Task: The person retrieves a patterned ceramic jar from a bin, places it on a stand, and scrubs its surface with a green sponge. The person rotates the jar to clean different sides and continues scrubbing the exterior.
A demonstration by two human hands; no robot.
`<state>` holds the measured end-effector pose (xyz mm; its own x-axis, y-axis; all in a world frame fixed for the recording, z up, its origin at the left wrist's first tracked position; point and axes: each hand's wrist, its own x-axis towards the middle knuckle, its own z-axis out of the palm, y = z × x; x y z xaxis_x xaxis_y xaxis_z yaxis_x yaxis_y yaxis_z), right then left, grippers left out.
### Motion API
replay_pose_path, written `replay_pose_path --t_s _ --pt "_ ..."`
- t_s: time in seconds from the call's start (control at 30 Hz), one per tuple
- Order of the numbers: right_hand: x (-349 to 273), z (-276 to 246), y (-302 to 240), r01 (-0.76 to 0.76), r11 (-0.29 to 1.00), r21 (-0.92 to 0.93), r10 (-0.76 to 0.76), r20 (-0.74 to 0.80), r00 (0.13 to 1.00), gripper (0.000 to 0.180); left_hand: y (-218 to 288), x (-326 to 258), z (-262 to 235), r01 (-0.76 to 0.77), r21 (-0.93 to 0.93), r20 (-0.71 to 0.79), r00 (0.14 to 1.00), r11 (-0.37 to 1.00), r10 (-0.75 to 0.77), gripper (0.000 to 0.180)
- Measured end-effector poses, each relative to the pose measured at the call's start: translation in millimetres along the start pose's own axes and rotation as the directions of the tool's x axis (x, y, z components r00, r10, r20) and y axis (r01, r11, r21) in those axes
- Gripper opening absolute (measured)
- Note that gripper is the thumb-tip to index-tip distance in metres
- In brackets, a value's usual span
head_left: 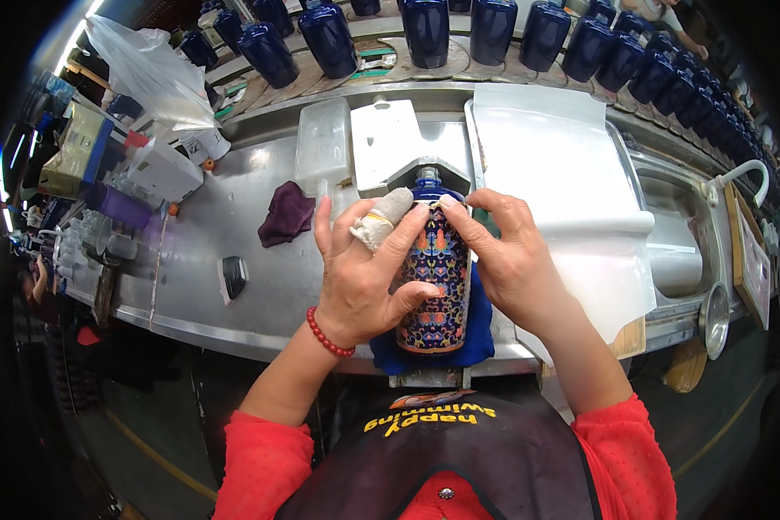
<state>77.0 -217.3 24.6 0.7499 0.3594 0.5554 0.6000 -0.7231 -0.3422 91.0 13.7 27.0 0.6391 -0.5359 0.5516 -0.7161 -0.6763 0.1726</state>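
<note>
A dark blue glass bottle (433, 295) with a colourful floral pattern on its front lies on a blue cloth (479, 342), its neck pointing away from me. My left hand (364, 273) rests on the bottle's left side with fingers spread, index fingertip and thumb touching the patterned face. One of its fingers wears a greyish-white cloth wrap (381, 224). At the right shoulder, my right hand (511, 251) has its thumb pressed on the pattern's top edge, the index finger bent close beside it. The thumb's tip nearly meets my left index fingertip.
A metal bracket (449, 172) stands beyond the bottle's neck. Left on the steel worktop (195, 286) are a purple cloth (287, 213) and a small black-and-white pad (232, 278). White sheets (550, 173) and a sink (676, 217) lie right. Blue bottles (425, 35) line the conveyor behind.
</note>
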Motion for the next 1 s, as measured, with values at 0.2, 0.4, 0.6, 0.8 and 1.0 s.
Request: replay_pose_path --t_s 0.2,0.4,0.6,0.8,1.0 --pt "-2 -2 3 -0.071 0.996 0.051 0.072 -0.017 0.997 0.075 1 13 -1 -0.051 0.034 0.006 0.999 0.998 0.051 0.071" --pt "-4 -1 3 -0.064 0.996 0.060 0.064 0.007 0.998 0.075 -2 21 -4 -0.069 0.147 0.030 0.997 0.987 0.065 0.069" --pt "-2 0 3 -0.041 0.997 0.063 0.041 -0.008 0.999 0.069 -2 22 -3 -0.083 0.162 0.030 0.996 0.983 0.079 0.069" --pt "0 1 3 -0.026 0.998 0.060 0.027 -0.022 0.999 0.067 -7 16 -3 -0.010 0.079 -0.024 1.000 0.997 0.012 0.071" --pt "3 1 2 -0.026 0.998 0.054 0.027 -0.014 1.000 0.063 -7 9 1 -0.009 0.059 -0.021 1.000 0.998 0.010 0.073"
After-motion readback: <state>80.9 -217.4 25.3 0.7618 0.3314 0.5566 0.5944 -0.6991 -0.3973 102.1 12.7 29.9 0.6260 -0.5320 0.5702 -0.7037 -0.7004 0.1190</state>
